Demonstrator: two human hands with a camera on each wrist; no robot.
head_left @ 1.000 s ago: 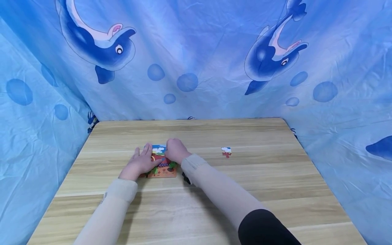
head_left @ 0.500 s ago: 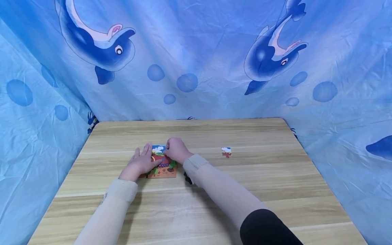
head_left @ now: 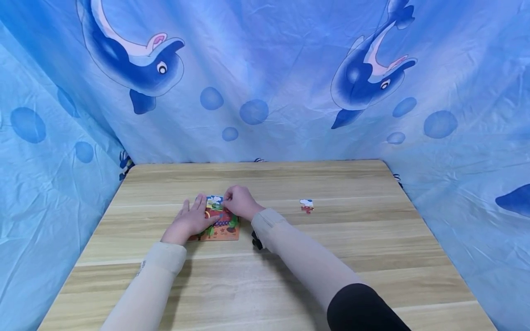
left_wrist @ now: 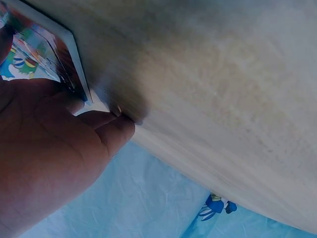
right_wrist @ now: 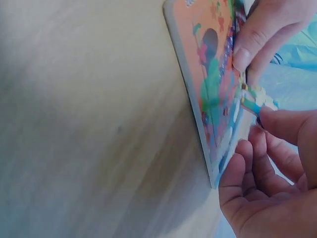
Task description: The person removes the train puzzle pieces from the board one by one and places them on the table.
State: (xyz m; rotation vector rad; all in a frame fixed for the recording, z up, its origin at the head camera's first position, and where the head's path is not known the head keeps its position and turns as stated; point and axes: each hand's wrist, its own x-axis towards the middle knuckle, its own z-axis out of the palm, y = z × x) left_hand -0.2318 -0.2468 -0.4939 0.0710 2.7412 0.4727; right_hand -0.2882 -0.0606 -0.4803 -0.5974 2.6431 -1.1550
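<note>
The step in hand seems to be working one puzzle piece [right_wrist: 256, 99] at the far edge of the board [head_left: 225, 232]. The board lies flat on the left half of the surface [head_left: 364, 253], with both hands over it. The right hand [head_left: 241, 202] pinches the piece by its edge between the fingertips, its other fingers curled in below. The left hand [head_left: 190, 223] lies spread across the board's left side, thumb reaching in over the picture, fingers extended towards the far edge. From these angles I can't tell whether the piece touches its slot or hangs just above it. Either way, the next move calls for a light, exact pinch, the piece kept level with its neighbours, and the board held from sliding.

A second piece [head_left: 307, 207] rests on the surface to the right, well apart from the board, white and blue above with a dark red tab below.

The board is a stiff, straight-sided rectangle with a plain pale edge and a smooth print: orange ground, green plants, red in the middle, blue sky with white clouds. The held piece is small and thin, in white, teal and yellow. The surface has pale wood grain in long bands, and rounded far corners. Behind it hangs a creased, slightly shiny blue cloth [head_left: 290, 55] printed with dolphins.
</note>
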